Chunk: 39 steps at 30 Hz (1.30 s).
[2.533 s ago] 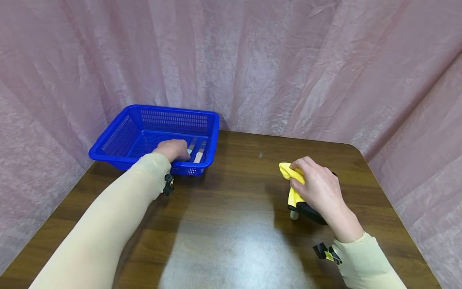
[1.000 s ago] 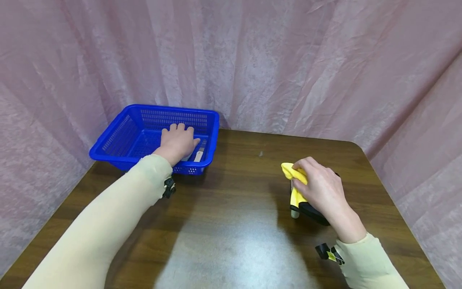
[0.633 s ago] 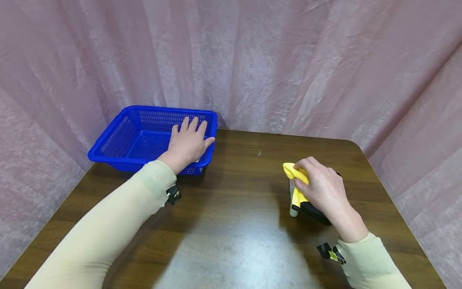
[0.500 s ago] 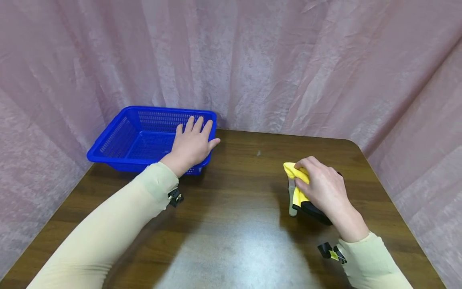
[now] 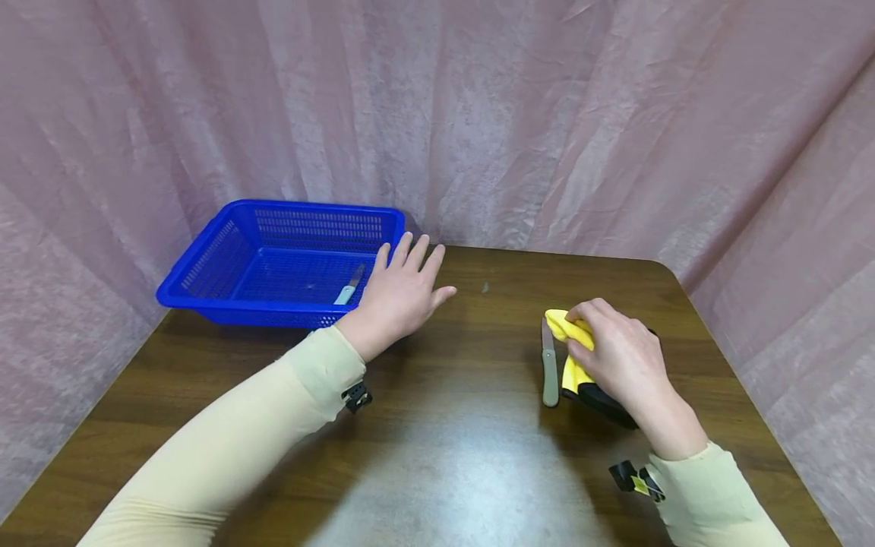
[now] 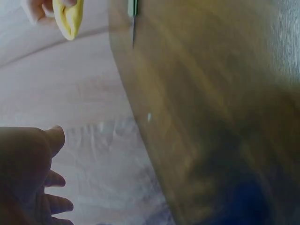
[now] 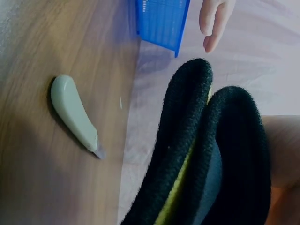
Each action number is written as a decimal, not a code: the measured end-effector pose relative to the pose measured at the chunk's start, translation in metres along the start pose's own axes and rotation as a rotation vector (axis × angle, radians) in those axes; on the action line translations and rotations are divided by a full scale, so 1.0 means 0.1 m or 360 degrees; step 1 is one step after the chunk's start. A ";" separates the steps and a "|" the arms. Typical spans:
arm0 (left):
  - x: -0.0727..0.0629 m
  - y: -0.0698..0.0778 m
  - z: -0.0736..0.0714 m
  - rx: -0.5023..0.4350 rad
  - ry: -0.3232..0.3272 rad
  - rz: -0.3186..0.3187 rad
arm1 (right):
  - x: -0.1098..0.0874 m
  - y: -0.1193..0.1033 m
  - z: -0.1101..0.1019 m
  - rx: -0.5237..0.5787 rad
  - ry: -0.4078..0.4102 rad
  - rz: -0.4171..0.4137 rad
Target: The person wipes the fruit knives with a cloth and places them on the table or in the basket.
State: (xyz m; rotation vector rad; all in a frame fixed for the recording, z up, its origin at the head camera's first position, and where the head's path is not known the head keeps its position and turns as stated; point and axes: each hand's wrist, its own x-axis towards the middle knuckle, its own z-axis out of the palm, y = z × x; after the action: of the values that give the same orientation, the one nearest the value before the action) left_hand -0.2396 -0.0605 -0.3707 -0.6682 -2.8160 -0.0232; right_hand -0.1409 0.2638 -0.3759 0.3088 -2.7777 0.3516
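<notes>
My left hand is spread above the right end of a blue plastic basket, fingers straight and nothing in its grasp. A knife with a light blue handle lies inside the basket. On the right side of the table my right hand grips a yellow and black cloth, bunched between thumb and fingers. Just left of the cloth lies a small knife with a grey-green handle, its blade pointing away from me. The right wrist view shows the cloth's folded black side close up.
The brown wooden table has a rounded far right corner. Pink curtains hang right behind it and along the sides. A small pale mark shows near the table's far edge.
My left hand has come up out of the basket and moved right with its fingers spread. The right hand and cloth have shifted slightly right, so more of the grey-green-handled knife shows.
</notes>
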 end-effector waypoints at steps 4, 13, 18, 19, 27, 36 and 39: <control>-0.04 0.14 0.06 0.0031 0.0035 0.0057 | -0.01 0.04 0.00 -0.0008 0.0002 0.0003; -0.16 0.44 0.18 0.0031 0.0013 0.0200 | -0.03 0.11 0.02 -0.0024 0.0004 0.0018; -0.20 0.62 0.27 -0.0020 -0.0039 0.0257 | -0.06 0.15 0.02 -0.0019 0.0002 0.0036; -0.21 0.65 0.29 -0.0026 -0.0057 0.0267 | -0.07 0.15 0.02 -0.0019 -0.0002 0.0040; -0.25 0.91 0.42 -0.0056 -0.0184 0.0326 | -0.13 0.23 0.02 -0.0027 -0.0023 0.0077; -0.26 1.15 0.52 0.0005 -0.0170 0.0425 | -0.17 0.32 0.03 -0.0047 -0.0063 0.0121; -0.27 1.23 0.55 0.0027 -0.0128 0.0451 | -0.18 0.33 0.03 -0.0041 -0.0086 0.0139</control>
State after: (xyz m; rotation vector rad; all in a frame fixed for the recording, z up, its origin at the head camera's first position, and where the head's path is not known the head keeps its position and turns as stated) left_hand -0.1751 0.0414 -0.4353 -1.0792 -2.7646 0.0800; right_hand -0.1339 0.2975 -0.3919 0.1944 -2.8524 0.3329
